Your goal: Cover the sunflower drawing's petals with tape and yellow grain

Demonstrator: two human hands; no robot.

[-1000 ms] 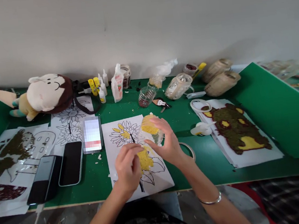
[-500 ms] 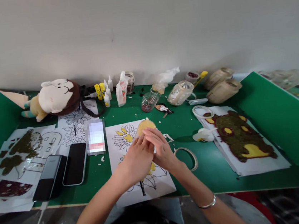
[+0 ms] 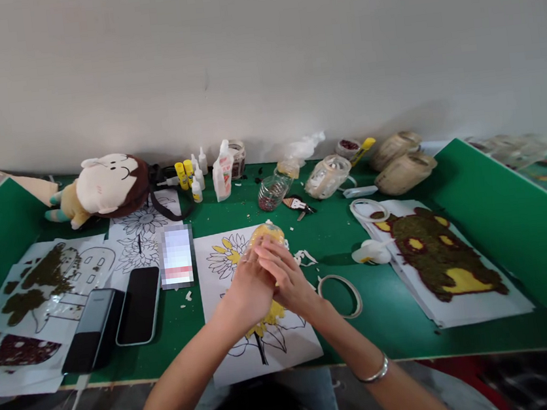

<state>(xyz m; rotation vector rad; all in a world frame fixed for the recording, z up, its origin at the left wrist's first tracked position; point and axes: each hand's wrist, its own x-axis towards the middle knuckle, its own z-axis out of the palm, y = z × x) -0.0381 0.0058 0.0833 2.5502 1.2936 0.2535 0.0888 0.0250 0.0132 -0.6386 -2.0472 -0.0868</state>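
Observation:
Over the flower drawing [image 3: 227, 361], my left hand [image 3: 253, 286] and my right hand [image 3: 289, 282] come together around a rounded clear jar [image 3: 267, 231] with yellow contents. Only its far end shows beyond my fingers, which hide the rest. My right fingers lie across my left ones, and both hands look wrapped round the jar. Yellow material fills some petals and the flower centre at the upper left of the drawing. More yellow bits lie on the lower flower, partly beneath my wrists.
White scraps [image 3: 305, 258] and a tape roll [image 3: 357, 294] lie to the right. Beyond them are a white spoon [image 3: 372, 252] and a bear picture [image 3: 440, 255]. Leftward are a black phone [image 3: 138, 306] and a power bank [image 3: 93, 331]. Glue bottles [image 3: 223, 171] and jars [image 3: 328, 176] line the back.
The camera view has tilted up slightly, showing the top of the partition. My hands stay together on the jar, its far end now looking clearer and rounder, with more of the lower flower uncovered.

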